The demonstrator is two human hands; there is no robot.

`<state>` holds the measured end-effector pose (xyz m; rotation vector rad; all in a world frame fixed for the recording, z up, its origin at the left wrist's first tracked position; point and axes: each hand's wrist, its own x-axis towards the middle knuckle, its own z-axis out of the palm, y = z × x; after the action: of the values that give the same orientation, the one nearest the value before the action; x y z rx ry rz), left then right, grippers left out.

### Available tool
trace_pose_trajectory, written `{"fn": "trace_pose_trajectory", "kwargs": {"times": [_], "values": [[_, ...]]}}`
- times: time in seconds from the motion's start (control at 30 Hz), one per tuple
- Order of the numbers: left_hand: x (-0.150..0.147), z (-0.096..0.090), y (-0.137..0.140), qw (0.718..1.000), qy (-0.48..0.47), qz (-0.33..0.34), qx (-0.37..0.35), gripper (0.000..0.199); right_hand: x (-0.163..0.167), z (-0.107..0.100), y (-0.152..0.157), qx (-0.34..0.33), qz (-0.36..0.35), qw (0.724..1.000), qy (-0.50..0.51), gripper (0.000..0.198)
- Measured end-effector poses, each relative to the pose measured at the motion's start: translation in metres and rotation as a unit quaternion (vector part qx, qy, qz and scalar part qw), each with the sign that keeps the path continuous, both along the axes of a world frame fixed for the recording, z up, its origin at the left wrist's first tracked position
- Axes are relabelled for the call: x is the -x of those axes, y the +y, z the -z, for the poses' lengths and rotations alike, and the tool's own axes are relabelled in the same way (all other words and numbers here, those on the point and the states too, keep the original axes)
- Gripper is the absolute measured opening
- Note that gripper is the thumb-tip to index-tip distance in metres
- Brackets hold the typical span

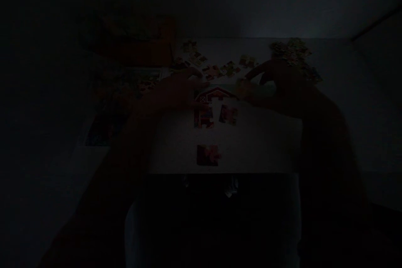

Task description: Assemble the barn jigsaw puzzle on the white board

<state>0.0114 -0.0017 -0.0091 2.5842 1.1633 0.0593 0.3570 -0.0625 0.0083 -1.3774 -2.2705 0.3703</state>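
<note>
The picture is very dark. A partly joined jigsaw puzzle showing a red barn roof (217, 92) lies on a pale table. My left hand (179, 90) rests at its left end, fingers and thumb spread apart around the joined part. At the right side of the barn, my right hand (279, 86) has thumb and fingers about a jigsaw piece (242, 88), which is blurred. Below the roof lie a red and blue jigsaw section (204, 118) and a pinkish loose piece (228, 114). Nearer me is another dark and pink piece (208, 155).
Several loose pieces (230, 68) are scattered beyond my hands. A heap of pieces (292, 52) lies at the far right. An orange-brown box (141, 52) stands at the back left, with a dim printed picture (105, 130) nearer. The table's front edge (220, 173) faces me.
</note>
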Motion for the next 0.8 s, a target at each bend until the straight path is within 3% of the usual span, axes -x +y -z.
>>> {"fn": "trace_pose_trajectory", "kwargs": {"times": [0.1,0.2,0.4,0.6,0.8], "values": [[-0.004,-0.005,-0.004,0.999,0.028,-0.028,0.002,0.079,-0.022,0.002,0.008,-0.025,0.06,0.998,0.006,0.051],[-0.007,-0.01,-0.007,0.997,0.054,-0.056,0.016,0.08,-0.027,0.008,0.012,-0.022,0.055,0.998,0.021,0.052],[-0.004,-0.002,-0.003,0.997,0.026,-0.075,-0.013,0.079,0.013,0.019,0.008,-0.013,-0.094,0.993,0.072,0.043],[0.002,0.003,-0.001,0.996,0.003,-0.083,-0.019,0.07,0.059,0.039,-0.003,0.004,-0.302,0.948,0.098,0.026],[0.011,0.011,0.008,0.994,-0.067,-0.077,-0.05,0.074,0.064,0.045,-0.006,-0.029,-0.322,0.946,0.041,0.034]]}}
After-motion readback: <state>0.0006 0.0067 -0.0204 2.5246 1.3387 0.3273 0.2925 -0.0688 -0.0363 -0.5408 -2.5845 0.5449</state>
